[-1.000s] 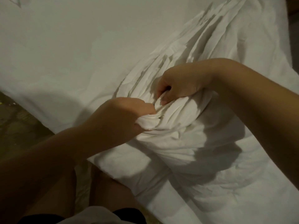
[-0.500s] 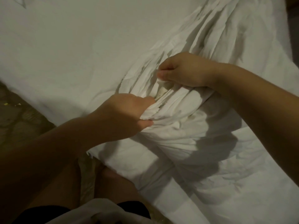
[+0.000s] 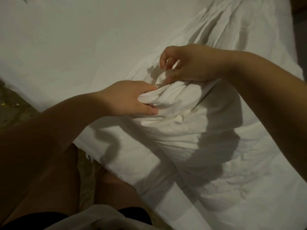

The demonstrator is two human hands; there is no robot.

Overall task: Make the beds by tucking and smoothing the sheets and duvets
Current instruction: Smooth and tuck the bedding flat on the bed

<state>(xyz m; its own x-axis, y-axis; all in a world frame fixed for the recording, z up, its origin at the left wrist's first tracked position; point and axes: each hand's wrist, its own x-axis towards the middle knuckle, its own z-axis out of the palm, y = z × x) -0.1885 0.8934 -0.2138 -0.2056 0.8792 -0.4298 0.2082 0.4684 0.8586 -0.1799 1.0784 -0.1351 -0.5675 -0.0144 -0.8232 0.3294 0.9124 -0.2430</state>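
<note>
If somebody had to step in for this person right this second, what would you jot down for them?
Left hand: grip shut on a gathered bunch of the white sheet, thumb on the near side.
Right hand: fingers pinching the next folds just beyond the left hand, some fingers loose.
Things: the sheet is bunched into pleats between the hands and runs in creases toward the far right corner. The rest of the bed to the left lies flat. The person stands at the near edge, floor at the left.
Done: left part is smooth.
Left: spread or tuck the bunch, smooth the crumpled right side.
</note>
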